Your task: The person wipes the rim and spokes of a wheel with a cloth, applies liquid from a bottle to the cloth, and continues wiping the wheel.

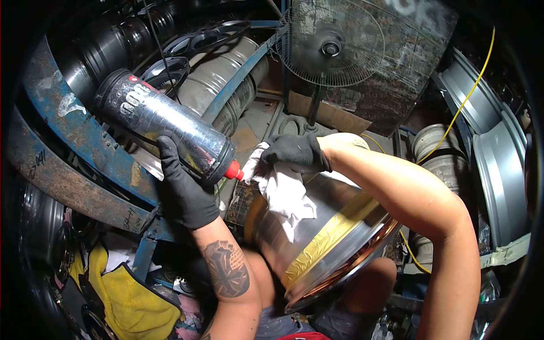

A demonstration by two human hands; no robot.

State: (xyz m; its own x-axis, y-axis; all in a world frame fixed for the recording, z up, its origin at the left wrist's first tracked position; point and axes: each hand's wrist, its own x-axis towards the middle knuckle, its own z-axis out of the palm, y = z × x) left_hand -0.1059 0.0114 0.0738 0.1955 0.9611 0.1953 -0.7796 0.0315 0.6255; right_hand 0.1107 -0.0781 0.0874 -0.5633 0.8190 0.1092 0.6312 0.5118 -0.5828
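Note:
In a black glove, my left hand grips a large dark bottle with a red nozzle, tilted so that the nozzle points down to the right. The nozzle tip is at a white cloth. My right hand, also gloved in black, is closed on the upper part of this cloth, and the rest hangs down over a metal wheel rim. Yellow tape runs round the rim, which lies tilted between my legs.
A standing fan is ahead, near a dark board. Blue metal frames and more rims lie to the left. Silver rims and a yellow hose are on the right. A yellow cloth lies at lower left.

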